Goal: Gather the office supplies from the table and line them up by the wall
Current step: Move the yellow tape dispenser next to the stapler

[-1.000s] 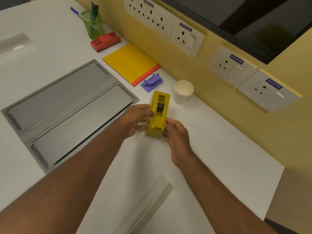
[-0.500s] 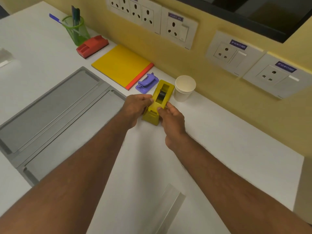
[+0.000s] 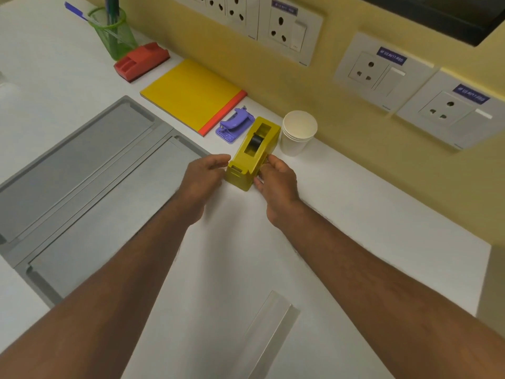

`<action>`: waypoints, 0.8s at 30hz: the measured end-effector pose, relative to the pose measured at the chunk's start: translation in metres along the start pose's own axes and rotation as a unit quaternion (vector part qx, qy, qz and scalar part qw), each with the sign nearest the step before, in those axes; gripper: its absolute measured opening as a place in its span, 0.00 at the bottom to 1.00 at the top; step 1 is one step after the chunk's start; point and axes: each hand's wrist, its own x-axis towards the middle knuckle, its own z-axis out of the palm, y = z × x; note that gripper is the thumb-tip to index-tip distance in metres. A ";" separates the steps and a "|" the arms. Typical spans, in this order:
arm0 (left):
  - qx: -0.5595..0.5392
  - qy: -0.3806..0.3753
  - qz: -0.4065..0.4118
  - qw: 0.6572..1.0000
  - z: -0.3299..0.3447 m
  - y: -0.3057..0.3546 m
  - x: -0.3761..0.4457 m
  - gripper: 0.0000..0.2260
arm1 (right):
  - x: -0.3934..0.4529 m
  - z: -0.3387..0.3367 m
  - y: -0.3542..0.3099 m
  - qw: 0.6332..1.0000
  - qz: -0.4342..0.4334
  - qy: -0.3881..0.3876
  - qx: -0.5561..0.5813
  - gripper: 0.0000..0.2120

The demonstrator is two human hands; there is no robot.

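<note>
A yellow tape dispenser (image 3: pixel 254 151) stands on the white table (image 3: pixel 369 214) near the wall, between a purple hole punch (image 3: pixel 235 125) and a stack of white paper cups (image 3: pixel 297 132). My right hand (image 3: pixel 276 181) holds its right side with the fingertips. My left hand (image 3: pixel 203 176) is just off its left side, fingers loosely curled and only the thumb tip at its edge. Further left along the wall lie a yellow notebook (image 3: pixel 191 94), a red stapler (image 3: pixel 142 60) and a green pen cup (image 3: pixel 114 34).
Two grey cable-tray lids (image 3: pixel 82 173) are set into the table to the left. A clear plastic strip (image 3: pixel 267 332) lies near the front edge. Socket plates (image 3: pixel 289 31) line the yellow wall. The table ends at the right (image 3: pixel 486 250).
The tape dispenser has gone forward towards the wall, into the gap between hole punch and cups. My left hand has come off its side.
</note>
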 end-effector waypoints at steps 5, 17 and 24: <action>-0.006 -0.002 0.055 0.998 0.003 -0.006 -0.006 0.10 | 0.003 0.001 0.001 1.000 0.000 0.009 -0.010 0.19; -0.009 0.053 0.046 0.998 0.019 0.009 0.023 0.14 | 0.024 0.007 -0.009 0.999 -0.028 0.017 0.001 0.21; -0.014 0.064 0.038 0.997 0.024 0.014 0.029 0.14 | 0.031 0.008 -0.010 0.999 -0.028 0.029 -0.025 0.21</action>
